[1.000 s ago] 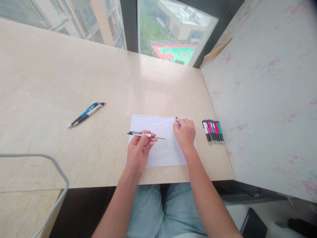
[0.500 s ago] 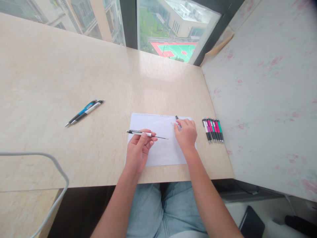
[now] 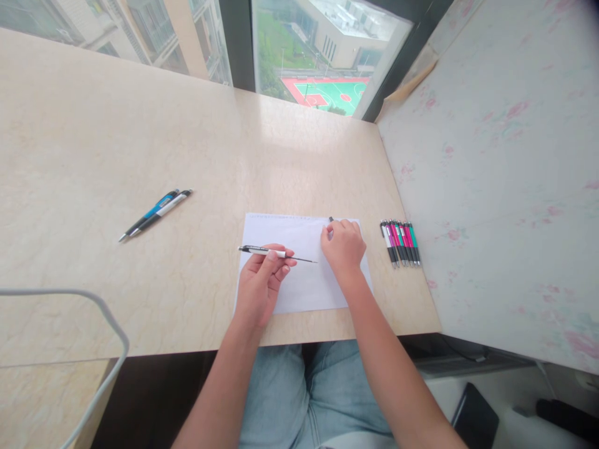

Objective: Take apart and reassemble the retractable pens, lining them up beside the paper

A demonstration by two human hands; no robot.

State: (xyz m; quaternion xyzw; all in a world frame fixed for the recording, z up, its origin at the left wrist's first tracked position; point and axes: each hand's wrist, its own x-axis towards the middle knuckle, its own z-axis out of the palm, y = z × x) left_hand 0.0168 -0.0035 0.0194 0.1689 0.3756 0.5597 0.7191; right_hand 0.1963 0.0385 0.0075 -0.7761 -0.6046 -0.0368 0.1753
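Observation:
My left hand [image 3: 262, 284] is closed around a white and black pen barrel [image 3: 260, 251], held level over a white sheet of paper [image 3: 309, 293]. A thin dark refill [image 3: 302, 259] sticks out bare from the barrel's right end. Over the paper's right side, my right hand [image 3: 345, 246] has its thumb and fingertips pinched together; whatever they hold is hidden or too small to name. The tip of a small black piece [image 3: 331, 219], like a pen's grip section, shows just beyond these fingers, the rest of it covered by the hand.
Several coloured pens [image 3: 401, 243] lie in a row right of the paper, near the flowered wall [image 3: 496, 199]. Farther left, a blue pen [image 3: 152, 212] and a white and black pen [image 3: 163, 211] lie side by side on the tabletop [image 3: 93, 143]. A grey cable [image 3: 110, 315] loops at the left.
My right hand has turned and shifted slightly left, its fingers drawn closer together and covering more of the black piece. The left hand keeps its hold on the barrel. The view has shifted slightly.

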